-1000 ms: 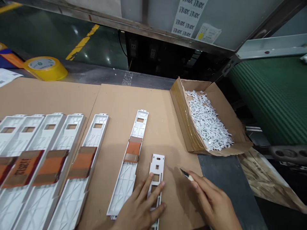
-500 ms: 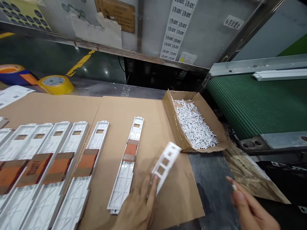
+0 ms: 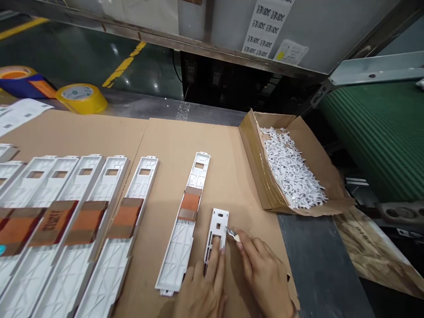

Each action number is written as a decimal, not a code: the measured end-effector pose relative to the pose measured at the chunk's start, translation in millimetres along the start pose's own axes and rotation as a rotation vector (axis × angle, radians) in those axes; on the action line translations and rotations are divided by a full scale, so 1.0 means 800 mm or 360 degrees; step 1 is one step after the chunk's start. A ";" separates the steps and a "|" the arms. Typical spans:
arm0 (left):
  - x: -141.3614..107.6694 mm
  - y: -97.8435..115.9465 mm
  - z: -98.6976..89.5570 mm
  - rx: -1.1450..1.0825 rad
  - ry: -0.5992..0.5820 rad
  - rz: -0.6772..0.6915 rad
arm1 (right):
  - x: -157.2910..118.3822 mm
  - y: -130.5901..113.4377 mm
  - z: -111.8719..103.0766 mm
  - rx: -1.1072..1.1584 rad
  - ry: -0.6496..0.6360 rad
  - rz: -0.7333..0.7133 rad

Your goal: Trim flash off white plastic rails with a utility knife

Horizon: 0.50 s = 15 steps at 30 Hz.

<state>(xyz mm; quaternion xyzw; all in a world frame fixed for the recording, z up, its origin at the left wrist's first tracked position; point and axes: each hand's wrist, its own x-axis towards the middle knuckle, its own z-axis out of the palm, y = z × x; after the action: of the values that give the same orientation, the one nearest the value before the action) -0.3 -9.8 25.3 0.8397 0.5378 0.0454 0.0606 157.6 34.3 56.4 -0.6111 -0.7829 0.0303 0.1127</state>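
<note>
A short white plastic plate (image 3: 218,218) with rectangular cut-outs lies on the cardboard. The extended index and middle fingers of my left hand (image 3: 202,289) press on its lower part and hold it down; the thumb is hidden. In a pinch, my right hand (image 3: 265,274) grips a small knife (image 3: 233,234) with a pointed silver blade and a pale handle. The blade tip is at the plate's right edge, beside a square opening; whether it touches cannot be made out. Just left of the plate lies a long white plastic strip (image 3: 175,251) with an orange-brown band (image 3: 190,204) around it.
Several similar banded strips (image 3: 142,176) lie side by side at left. A cardboard box (image 3: 251,154) of small white pieces (image 3: 291,170) stands at right, near a green conveyor belt (image 3: 374,115). Yellow tape (image 3: 81,98) sits at the back left edge.
My right hand has come left from beyond the cardboard's edge to the plate, with the knife now visible in it. The plate has turned more upright in view under my left hand. The view has shifted.
</note>
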 end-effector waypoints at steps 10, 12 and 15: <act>0.006 -0.002 0.009 0.0127 0.0073 0.0070 | 0.016 0.001 0.011 -0.0061 -0.0201 -0.0073; 0.007 -0.002 0.009 0.0155 0.0065 0.0087 | 0.018 0.001 0.011 -0.0071 -0.0213 -0.0083; 0.007 -0.003 0.009 0.0179 0.0060 0.0108 | 0.020 0.002 0.011 -0.0093 -0.0231 -0.0095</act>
<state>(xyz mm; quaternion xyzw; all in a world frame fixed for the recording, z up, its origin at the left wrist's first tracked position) 0.8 -4.1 17.9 0.8585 0.5118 0.0329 0.0015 153.2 50.7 49.7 -0.5868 -0.8074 0.0484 0.0385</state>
